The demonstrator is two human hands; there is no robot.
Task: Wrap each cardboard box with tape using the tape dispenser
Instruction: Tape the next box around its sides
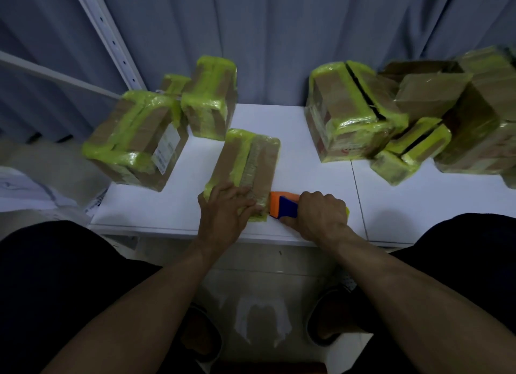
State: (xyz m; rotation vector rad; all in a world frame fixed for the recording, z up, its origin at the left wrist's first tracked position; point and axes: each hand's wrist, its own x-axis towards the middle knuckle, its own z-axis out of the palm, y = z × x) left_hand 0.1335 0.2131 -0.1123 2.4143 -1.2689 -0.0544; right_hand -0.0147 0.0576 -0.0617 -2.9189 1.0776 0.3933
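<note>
— Cardboard under yellow-green tape: where is the box [245,164]?
— Mid-tabletop [293,139], with the left hand [226,208] pressing flat on its near end, fingers spread.
— The right hand [321,214]?
— Grasping the orange-and-blue dispenser [283,206], which touches the box's near right corner.
— Any writing?
— A white label [167,147] on the left box [134,139]; the print is too small to read.

I see a white counter [307,178] with a thin seam running across its right part. Behind the counter hangs a grey-blue pleated curtain [279,24]. Behind its left end leans a white perforated shelf upright [109,35]. Below the counter lies a pale, glossy tiled floor [259,267]. The light is dim.
</note>
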